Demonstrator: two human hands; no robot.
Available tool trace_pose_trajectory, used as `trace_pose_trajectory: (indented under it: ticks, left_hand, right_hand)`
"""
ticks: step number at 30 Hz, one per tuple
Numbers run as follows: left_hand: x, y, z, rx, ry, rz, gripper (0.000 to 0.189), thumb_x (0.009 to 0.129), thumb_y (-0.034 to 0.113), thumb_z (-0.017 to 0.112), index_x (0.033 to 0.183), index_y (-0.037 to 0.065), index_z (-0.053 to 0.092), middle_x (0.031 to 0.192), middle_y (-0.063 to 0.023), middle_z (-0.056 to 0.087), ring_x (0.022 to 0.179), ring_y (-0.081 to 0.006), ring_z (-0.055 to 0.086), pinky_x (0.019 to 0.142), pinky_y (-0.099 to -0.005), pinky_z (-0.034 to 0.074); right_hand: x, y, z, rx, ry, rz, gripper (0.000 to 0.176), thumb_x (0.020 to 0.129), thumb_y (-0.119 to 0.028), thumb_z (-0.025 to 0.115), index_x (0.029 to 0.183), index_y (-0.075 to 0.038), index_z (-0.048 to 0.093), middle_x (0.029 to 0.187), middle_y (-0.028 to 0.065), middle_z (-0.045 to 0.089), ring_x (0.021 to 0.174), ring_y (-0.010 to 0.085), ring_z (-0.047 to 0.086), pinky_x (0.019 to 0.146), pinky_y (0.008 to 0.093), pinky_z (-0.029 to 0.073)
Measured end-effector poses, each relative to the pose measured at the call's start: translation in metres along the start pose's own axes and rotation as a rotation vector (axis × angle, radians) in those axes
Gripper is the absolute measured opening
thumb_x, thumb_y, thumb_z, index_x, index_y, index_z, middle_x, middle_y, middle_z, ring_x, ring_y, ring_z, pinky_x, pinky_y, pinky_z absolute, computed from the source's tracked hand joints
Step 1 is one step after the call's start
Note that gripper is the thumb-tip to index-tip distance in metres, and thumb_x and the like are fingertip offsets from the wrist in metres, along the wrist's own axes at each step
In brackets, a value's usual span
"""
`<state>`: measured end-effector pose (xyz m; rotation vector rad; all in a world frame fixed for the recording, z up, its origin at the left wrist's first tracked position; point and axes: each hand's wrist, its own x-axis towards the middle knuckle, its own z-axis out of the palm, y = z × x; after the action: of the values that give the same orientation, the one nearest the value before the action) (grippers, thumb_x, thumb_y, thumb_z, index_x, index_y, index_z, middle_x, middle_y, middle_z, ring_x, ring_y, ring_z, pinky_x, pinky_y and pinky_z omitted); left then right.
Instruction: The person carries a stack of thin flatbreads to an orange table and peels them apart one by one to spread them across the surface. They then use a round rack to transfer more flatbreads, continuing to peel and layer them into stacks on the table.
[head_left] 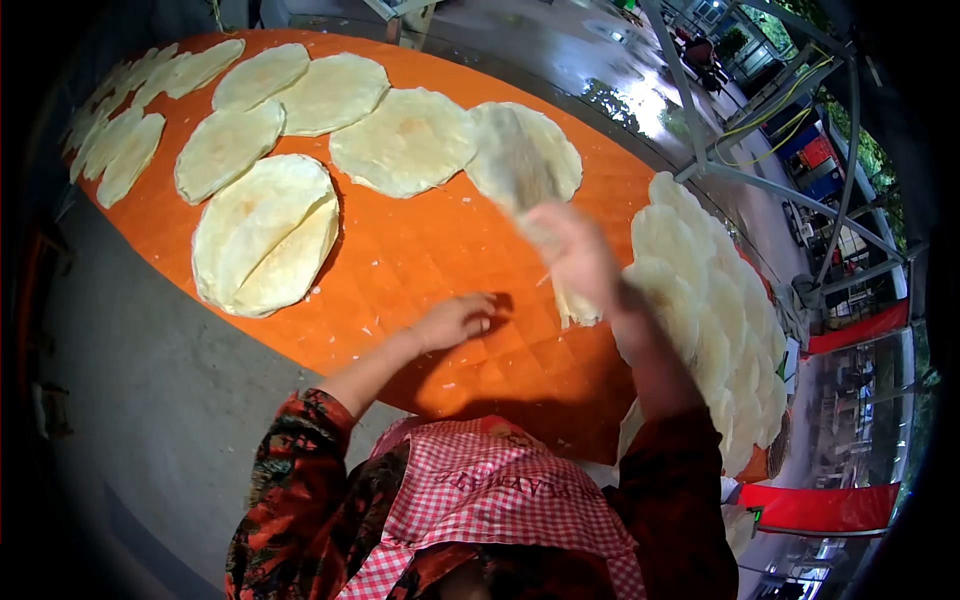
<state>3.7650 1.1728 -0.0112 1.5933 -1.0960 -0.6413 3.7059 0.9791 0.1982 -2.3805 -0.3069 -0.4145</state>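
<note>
My right hand (578, 255) is smeared by motion but closed around a grey-brown, brush-like tool (525, 165). The tool's blurred head lies across a round flatbread (560, 150) at the back of the table; whether it touches cannot be made out. Below that hand, a pale piece with a ragged end (577, 307) lies on the orange covering (420, 250). My left hand (460, 322) is low over the covering, fingers loosely curled, thumb apart, with nothing seen in it. Left of it sits a thicker round stack (265, 235), its top sheet folded up in a ridge.
More flatbreads (403, 140) run along the back edge to the far left. Many overlapping rounds (705, 300) cover the right end. Crumbs dot the covering. Beyond stand a metal frame (800, 195) and red panels (820, 508); grey floor (190, 370) shows at left.
</note>
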Motion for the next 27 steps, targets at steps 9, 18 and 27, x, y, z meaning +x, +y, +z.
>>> trace_pose_trajectory:
  ticks: [9,18,27]
  left_hand:
    - [-0.085,-0.036,-0.005,-1.653,0.489,-0.287,0.071,0.094,0.06,0.035,0.142,0.008,0.035,0.143,-0.0141,0.041,0.127,-0.0331,0.044,0.107,-0.0476,0.035]
    - [-0.088,0.011,0.007,-1.444,0.512,-0.412,0.072,0.093,0.063,0.032,0.139,0.007,0.034,0.14,-0.0147,0.043,0.127,-0.0304,0.043,0.106,-0.0479,0.036]
    - [-0.09,0.019,0.003,-1.196,0.421,-0.497,0.049,0.098,0.047,0.039,0.137,0.018,0.037,0.128,-0.0031,0.05,0.114,-0.0197,0.051,0.091,-0.0409,0.045]
  right_hand:
    - [-0.146,0.013,0.202,-0.202,-0.503,0.145,0.019,0.079,-0.004,0.062,0.097,-0.003,0.058,0.101,0.0108,0.052,0.094,0.0257,0.053,0.077,0.0362,0.046]
    - [-0.1,-0.013,0.205,-0.091,-0.161,0.285,0.058,0.078,-0.039,0.071,0.119,-0.005,0.047,0.124,0.0169,0.046,0.111,0.0371,0.049,0.089,0.0477,0.044]
    - [-0.105,0.028,0.213,0.614,-0.153,0.569,0.038,0.082,-0.023,0.072,0.109,-0.001,0.058,0.103,0.0108,0.065,0.091,0.0196,0.062,0.08,0.0326,0.048]
